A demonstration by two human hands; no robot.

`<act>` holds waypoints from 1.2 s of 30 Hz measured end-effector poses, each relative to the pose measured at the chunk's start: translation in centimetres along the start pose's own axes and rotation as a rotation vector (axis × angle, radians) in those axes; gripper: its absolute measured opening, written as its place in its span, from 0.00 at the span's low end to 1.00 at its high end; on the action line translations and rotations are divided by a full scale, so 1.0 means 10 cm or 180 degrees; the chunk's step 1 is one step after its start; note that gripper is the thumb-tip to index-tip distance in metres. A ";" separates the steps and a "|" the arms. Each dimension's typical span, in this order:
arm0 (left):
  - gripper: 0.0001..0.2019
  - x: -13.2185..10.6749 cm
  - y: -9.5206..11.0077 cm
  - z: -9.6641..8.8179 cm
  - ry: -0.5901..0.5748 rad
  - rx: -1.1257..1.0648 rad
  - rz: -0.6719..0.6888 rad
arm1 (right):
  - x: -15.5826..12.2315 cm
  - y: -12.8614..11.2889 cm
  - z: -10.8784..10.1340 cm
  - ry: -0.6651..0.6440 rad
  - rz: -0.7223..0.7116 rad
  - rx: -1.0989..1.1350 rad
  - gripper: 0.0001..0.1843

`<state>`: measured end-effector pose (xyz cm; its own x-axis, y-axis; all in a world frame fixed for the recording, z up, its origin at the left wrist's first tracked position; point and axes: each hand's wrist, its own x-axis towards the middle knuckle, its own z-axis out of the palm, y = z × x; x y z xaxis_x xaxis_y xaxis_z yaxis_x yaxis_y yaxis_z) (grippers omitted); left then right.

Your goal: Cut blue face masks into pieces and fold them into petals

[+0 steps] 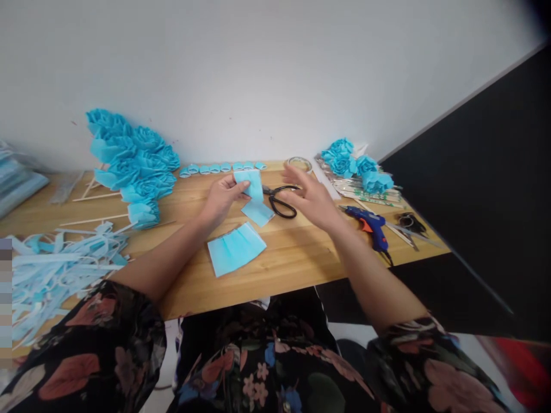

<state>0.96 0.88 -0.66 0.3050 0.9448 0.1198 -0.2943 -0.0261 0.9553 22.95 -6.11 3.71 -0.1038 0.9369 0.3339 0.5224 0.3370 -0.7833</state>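
Note:
Pinched between the thumb and fingers of my left hand (226, 195) is a light blue fabric piece (250, 182), held up off the wooden table (297, 252). Just below it lies another small blue piece (258, 212). A larger, pleated blue sheet (236, 249) rests nearer to me. My right hand (312, 198) hovers with its fingers apart beside black-handled scissors (284, 213); whether the thumb touches a handle I cannot tell. The scissors' blades are mostly hidden behind the held piece.
Blue fabric flowers (133, 155) on sticks stand at the left, above a heap of cut strips (64, 269). Several small folded blue pieces (215, 168) line the wall. To the right are a tape roll (299, 164), more blue flowers (365, 166) and a blue glue gun (372, 226).

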 end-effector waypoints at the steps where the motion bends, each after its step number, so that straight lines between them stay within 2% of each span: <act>1: 0.15 -0.01 0.02 0.01 -0.0032 0.0019 0.0030 | 0.08 -0.02 0.15 0.0041 0.0052 0.0140 0.36; 3: 0.15 -0.02 0.04 0.02 -0.0064 0.0043 0.0076 | 0.21 -0.02 0.40 0.0149 0.0201 0.0310 0.33; 5: 0.15 -0.02 0.04 0.03 -0.0062 0.0068 0.0097 | 0.30 0.00 0.55 0.0267 0.0314 0.0426 0.27; 7: 0.16 -0.02 0.04 0.03 -0.0044 0.0074 0.0100 | 0.36 0.01 0.63 0.0408 0.0354 0.0553 0.18; 9: 0.17 -0.01 0.02 0.02 -0.0020 0.0016 0.0069 | 0.39 0.02 0.66 0.0537 0.0333 0.0619 0.17; 14: 0.18 0.02 0.00 0.00 -0.0025 -0.0155 -0.0123 | 0.43 0.06 0.66 0.0733 0.0212 0.0462 0.18; 23: 0.19 0.00 0.09 -0.03 -0.0202 0.0682 -0.0173 | 0.45 0.11 0.53 0.0498 0.0116 0.0108 0.17; 33: 0.19 -0.03 0.06 -0.02 -0.0261 0.0574 -0.0111 | 0.41 0.17 0.52 0.0429 0.0095 0.0101 0.18; 36: 0.19 0.00 0.01 -0.05 -0.0179 0.0451 -0.0152 | 0.43 0.18 0.53 0.0491 0.0046 0.0103 0.17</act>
<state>0.51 1.07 -0.66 0.3671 0.9264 0.0844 -0.1488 -0.0311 0.9884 18.94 -0.98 0.92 0.0362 0.9171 0.3970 0.4950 0.3287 -0.8043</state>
